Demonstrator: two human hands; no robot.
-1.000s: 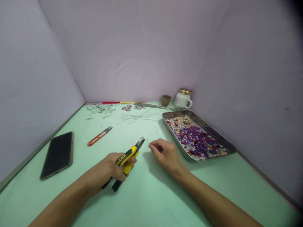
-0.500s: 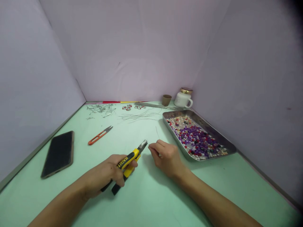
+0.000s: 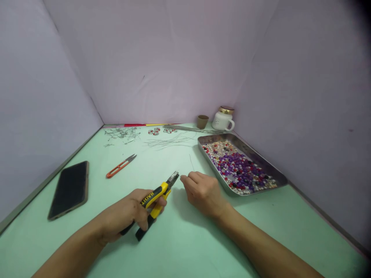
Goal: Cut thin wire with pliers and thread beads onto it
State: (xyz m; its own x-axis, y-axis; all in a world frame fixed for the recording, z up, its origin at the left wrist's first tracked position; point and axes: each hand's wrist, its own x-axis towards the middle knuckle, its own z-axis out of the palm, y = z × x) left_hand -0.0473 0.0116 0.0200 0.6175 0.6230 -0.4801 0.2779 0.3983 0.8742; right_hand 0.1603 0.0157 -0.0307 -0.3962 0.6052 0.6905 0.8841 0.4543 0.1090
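My left hand [image 3: 136,210] is wrapped round the handles of yellow-and-black pliers [image 3: 158,199], whose metal jaws point up and to the right. Just right of the jaw tips, my right hand [image 3: 203,193] is closed in a pinch. A thin wire [image 3: 191,161] sticks up from behind its fingers, and the pinched part is hidden. The jaws and the right fingertips are close together; whether wire runs between them is too small to tell.
A metal tray [image 3: 213,166] of mixed beads lies at right. Orange thread snips [image 3: 121,166] and a phone [image 3: 69,189] lie at left. Farther back are loose wires [image 3: 169,142], beaded pieces [image 3: 154,131], a small brown cup [image 3: 202,122] and a lidded white mug [image 3: 222,121].
The view has shifted slightly. My right hand has turned a little, its fingers curled more tightly beside the jaws. The pliers stay in my left hand.
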